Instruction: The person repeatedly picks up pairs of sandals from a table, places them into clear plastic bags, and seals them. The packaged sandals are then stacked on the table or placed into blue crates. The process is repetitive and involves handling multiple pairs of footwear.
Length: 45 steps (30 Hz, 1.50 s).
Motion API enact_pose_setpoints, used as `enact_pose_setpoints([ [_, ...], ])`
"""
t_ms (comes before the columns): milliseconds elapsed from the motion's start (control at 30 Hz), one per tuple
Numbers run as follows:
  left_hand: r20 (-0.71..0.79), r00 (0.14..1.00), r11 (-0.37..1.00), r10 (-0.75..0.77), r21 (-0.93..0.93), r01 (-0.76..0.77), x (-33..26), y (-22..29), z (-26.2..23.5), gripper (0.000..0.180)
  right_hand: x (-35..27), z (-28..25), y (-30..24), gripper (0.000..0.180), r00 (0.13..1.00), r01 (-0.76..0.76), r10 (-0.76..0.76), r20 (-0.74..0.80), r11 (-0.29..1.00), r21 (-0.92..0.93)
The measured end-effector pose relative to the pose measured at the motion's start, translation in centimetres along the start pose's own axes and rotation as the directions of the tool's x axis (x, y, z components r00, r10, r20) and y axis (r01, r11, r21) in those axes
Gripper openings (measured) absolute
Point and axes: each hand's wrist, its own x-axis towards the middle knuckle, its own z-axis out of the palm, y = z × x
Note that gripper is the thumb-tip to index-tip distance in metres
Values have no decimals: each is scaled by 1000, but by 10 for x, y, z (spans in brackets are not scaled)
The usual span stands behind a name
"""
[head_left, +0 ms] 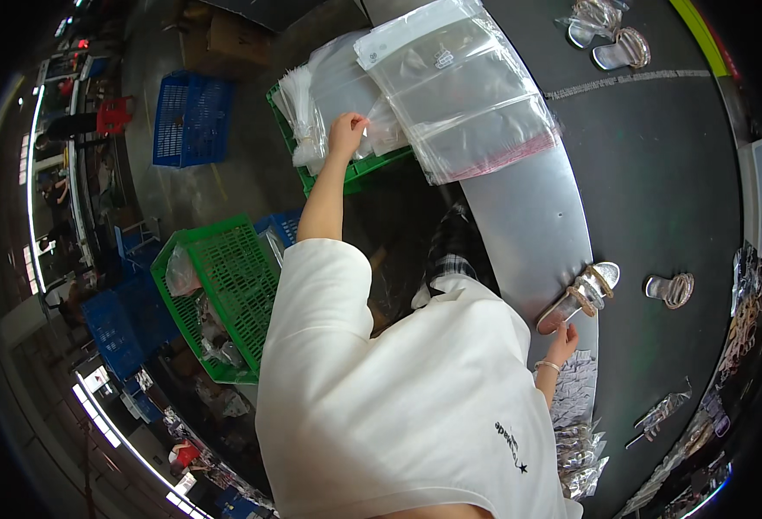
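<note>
My left hand (349,136) reaches over a green crate of clear plastic bags (343,78). Its fingers are pinched together at the edge of a bag; how much they hold is hard to see. My right hand (562,343) grips the near end of a silver sandal (581,297) with beaded straps, which lies across the metal ledge. Whether a second sandal lies under it I cannot tell. A flat stack of clear bags (471,95) rests on the ledge's far part, to the right of my left hand.
On the dark conveyor belt (649,190) lie a single sandal (670,290), a farther pair of sandals (620,50) and a bagged item (660,413). Bagged goods (580,454) sit beside my right arm. A green crate (225,298) and blue crate (192,119) stand on the left.
</note>
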Motion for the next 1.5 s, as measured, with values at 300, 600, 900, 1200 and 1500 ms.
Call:
enact_pose_setpoints([
  [300, 65, 996, 997, 65, -47, -62, 6, 22, 7, 21, -23, 52, -149, 26, 871, 486, -475, 126, 870, -83],
  [600, 72, 995, 996, -69, -53, 73, 2, 12, 10, 16, -118, 308, -310, 28, -202, 907, -751, 629, 100, 410],
  [900, 8, 990, 990, -139, -13, 139, -1, 3, 18, 18, -153, 436, -300, 75, -316, 909, -337, 887, -375, 181],
  [1200, -39, 986, 983, -164, -87, 160, 6, 1, 19, 16, -139, 429, -287, 75, -332, 802, -228, 915, -579, 147],
  [1500, -718, 593, 874, -364, -484, -51, 85, -4, -64, 16, -142, 423, -287, 74, -269, 777, -218, 938, -625, 78],
])
